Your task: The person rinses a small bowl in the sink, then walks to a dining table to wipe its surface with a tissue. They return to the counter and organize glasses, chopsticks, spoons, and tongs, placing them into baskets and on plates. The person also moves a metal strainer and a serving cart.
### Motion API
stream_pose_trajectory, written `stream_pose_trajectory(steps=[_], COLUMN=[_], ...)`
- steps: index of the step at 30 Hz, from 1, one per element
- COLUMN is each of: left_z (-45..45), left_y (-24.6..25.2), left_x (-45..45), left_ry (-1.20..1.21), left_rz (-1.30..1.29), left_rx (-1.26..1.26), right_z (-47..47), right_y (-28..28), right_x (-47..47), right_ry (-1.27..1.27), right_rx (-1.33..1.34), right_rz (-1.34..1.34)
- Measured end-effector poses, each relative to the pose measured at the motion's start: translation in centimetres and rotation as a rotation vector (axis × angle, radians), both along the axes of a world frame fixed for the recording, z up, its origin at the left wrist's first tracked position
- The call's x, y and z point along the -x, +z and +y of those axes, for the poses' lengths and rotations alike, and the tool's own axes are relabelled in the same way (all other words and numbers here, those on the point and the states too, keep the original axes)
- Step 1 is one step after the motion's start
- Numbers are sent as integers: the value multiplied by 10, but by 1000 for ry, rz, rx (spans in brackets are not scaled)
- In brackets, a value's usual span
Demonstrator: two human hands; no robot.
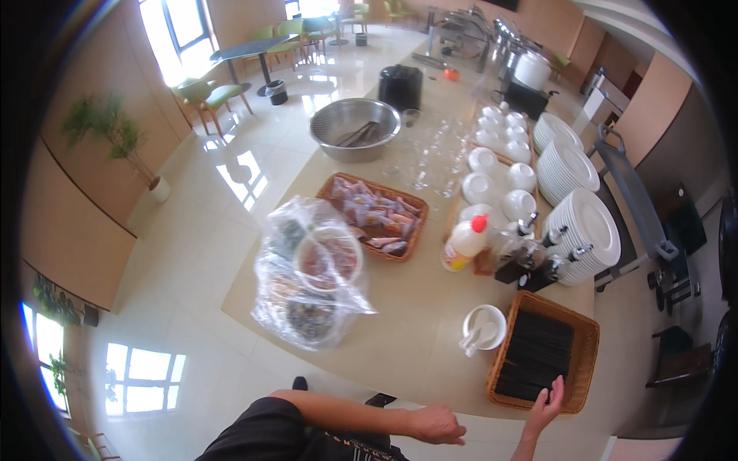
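Note:
My left hand [439,425] hovers off the near edge of the counter with its fingers curled, and I see nothing in it. At the near rim of a wicker basket [589,357] is my right hand [546,401], fingers spread and holding nothing. Black chopsticks [536,351] fill most of that basket. Just left of it stands a white bowl [500,340] with white spoons. Clear plastic wrap [277,299] covers several bowls of food at the counter's left. Behind these, a wicker tray [424,225] holds small wrapped packets [380,216].
A squeeze bottle with a red cap [463,245], pump bottles [524,259], plate stacks [585,230], white bowls [478,187] and glasses [424,155] crowd the counter's right and middle. A steel colander [351,150] with utensils stands farther back. A grey cart [634,184] is beyond the plates.

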State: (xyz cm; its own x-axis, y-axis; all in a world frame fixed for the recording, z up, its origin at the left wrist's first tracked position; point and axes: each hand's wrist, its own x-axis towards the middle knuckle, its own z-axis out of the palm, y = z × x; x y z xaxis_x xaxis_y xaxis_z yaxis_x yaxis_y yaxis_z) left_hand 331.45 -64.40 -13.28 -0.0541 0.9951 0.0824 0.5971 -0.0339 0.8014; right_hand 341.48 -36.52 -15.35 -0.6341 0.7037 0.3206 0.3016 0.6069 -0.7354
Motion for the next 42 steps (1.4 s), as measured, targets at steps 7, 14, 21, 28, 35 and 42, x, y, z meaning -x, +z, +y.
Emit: stream_pose_trajectory(steps=[7,14,21,28,35,42], left_z=[-188,-405,-527,-561,-573,-520], left_y=[-31,-24,-4,-8,-7,-18], left_x=[4,37,119,234,345,443], left_ry=[76,410,665,731,706,668], left_rz=[42,13,30,103,53,-253], left_rx=[-9,95,58,95,254,236], right_z=[-245,-508,-631,-704,-748,-731], right_y=[7,-27,-39,-67,-69,-46], right_x=[31,77,132,196,293,311], right_ry=[349,854,1087,958,797,384], right_rx=[16,329,244,570,541,627], right_rz=[-79,-315,-386,-394,-224,-229])
